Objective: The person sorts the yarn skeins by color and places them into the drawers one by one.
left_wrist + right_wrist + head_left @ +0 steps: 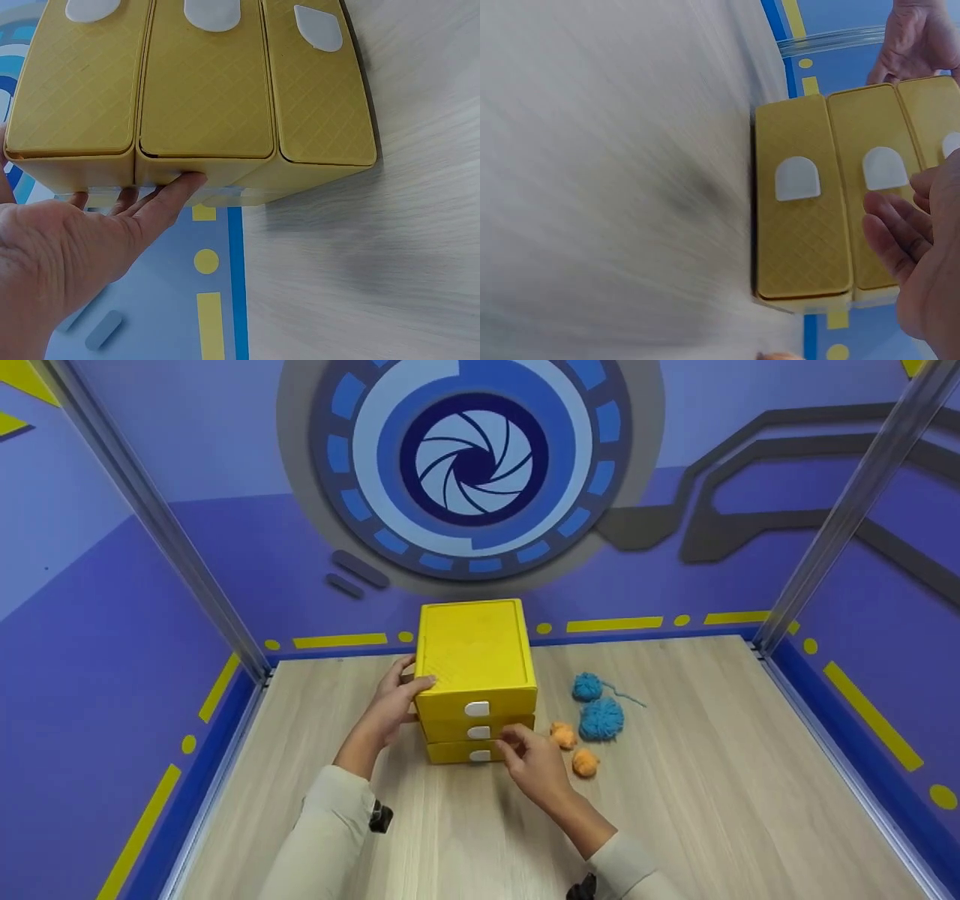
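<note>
In the head view, the yellow drawer box (475, 645) stands upright on the wooden table (712, 780), left of two blue yarn balls (601, 718) and two orange balls (585, 763). It looks like light, stiff, smooth plastic, liable to slide, so the side walls suit a steadying hold and the white tabs (478, 709) a fingertip pull. The left hand (388, 706) braces it, thumb over the top edge. The left wrist view shows its fingers (172, 195) fairly straight against the side wall. In the right wrist view, the right hand (930, 251) is loosely bent beside the middle tab (885, 167), apparently holding nothing; contact is unclear.
</note>
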`<action>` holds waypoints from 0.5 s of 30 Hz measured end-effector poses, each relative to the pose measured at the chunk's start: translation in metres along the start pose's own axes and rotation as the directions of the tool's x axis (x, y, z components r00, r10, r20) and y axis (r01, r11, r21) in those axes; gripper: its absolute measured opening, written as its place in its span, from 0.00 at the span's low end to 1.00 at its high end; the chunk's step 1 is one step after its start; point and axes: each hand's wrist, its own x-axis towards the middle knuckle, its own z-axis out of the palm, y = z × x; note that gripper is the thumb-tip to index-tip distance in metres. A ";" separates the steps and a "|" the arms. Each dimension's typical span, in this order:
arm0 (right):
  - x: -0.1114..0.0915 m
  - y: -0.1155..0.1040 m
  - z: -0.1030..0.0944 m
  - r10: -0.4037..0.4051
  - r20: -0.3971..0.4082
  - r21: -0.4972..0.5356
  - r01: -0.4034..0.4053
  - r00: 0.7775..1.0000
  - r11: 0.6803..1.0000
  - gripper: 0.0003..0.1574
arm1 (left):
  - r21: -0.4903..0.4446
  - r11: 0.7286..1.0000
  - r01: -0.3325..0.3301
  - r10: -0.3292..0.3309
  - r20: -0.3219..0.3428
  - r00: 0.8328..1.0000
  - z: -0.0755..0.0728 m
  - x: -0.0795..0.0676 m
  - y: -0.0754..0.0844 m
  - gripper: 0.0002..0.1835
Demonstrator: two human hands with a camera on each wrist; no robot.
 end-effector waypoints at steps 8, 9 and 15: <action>0.004 0.004 0.015 0.059 -0.018 0.039 -0.058 0.998 0.998 0.10 | 0.002 1.000 -0.001 0.001 -0.001 1.000 0.000 0.001 0.000 0.43; 0.005 0.004 0.016 0.060 -0.021 0.046 -0.059 0.998 0.997 0.10 | 0.001 1.000 -0.003 0.003 0.000 1.000 0.000 0.001 0.000 0.43; 0.007 0.004 0.024 0.103 -0.005 0.140 -0.101 0.995 0.985 0.09 | -0.001 1.000 -0.007 0.007 0.003 1.000 -0.001 0.001 -0.001 0.43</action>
